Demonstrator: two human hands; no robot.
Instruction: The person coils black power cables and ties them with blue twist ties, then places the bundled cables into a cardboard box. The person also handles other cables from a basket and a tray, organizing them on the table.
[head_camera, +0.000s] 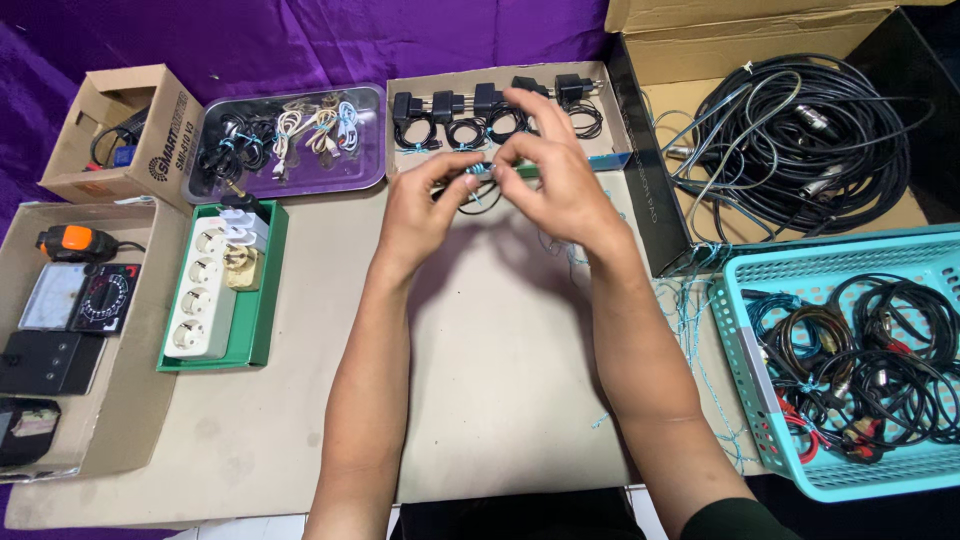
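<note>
Above cardboard mat (500, 400): left hand (425, 205), right hand (560, 175) fingers pinching small coiled cable (478, 180).

Teal basket (740, 330), green tray (262, 335), white power strip (200, 300), purple cloth (300, 40).

Even, fairly bright light is falling from above, and the hands are casting only a soft shadow onto the cardboard (500, 330) under them. Faint glare is showing on the metal tray (290, 180). The right hand (560, 170) is blurring slightly at the fingertips. The top right corner is going dark, and straight edges are bowing near the frame's sides.
</note>
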